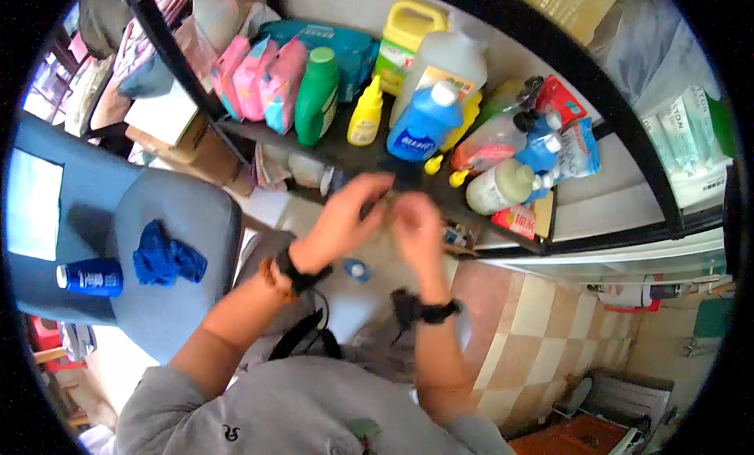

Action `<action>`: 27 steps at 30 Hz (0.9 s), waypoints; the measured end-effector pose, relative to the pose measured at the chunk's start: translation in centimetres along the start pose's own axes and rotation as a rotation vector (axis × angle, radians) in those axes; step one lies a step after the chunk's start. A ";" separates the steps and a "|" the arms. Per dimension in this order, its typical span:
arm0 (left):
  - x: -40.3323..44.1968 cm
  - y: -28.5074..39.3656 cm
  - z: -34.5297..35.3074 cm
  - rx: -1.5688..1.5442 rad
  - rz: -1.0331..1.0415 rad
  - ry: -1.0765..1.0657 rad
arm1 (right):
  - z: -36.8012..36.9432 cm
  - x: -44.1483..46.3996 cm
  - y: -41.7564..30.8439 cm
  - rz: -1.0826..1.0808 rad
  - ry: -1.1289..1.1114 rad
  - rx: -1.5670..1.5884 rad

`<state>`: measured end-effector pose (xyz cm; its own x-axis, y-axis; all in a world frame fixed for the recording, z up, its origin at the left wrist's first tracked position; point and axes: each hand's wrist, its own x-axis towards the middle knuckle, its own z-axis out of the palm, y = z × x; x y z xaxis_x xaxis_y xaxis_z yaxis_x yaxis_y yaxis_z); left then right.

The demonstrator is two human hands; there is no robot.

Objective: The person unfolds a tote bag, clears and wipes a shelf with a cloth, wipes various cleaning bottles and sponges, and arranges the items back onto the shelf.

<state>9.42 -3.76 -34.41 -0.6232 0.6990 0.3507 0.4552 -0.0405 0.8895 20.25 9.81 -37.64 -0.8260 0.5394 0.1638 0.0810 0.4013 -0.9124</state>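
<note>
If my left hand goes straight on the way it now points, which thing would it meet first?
Your left hand would probably meet the blue plastic bottle with a white cap. Depth is unclear, so the front edge of the dark flat shelf could come first.

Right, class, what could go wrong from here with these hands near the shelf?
The right hand is near two small yellow pieces at the front of the dark shelf; a sideways sweep might knock them off. The left hand is close to it; any small thing between them, too blurred to make out, might drop. The pale, rounded plastic bottle sits close to the front edge, so a bump could send it off.
</note>
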 end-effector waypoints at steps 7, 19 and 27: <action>10.4 2.7 -0.5 0.300 0.296 0.120 | -6.2 12.9 -7.0 -0.355 0.327 -0.246; 12.5 0.1 0.6 0.287 0.284 0.161 | -6.2 13.4 -7.6 -0.370 0.144 -0.564; 6.7 10.3 -1.5 0.160 0.303 0.111 | -9.0 5.3 -15.1 -0.520 0.234 -0.633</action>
<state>8.97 -0.55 -22.48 -0.5061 0.5899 0.6292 0.7181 -0.1159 0.6862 19.67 13.22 -19.61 -0.7133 0.2831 0.6412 0.0773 0.9410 -0.3295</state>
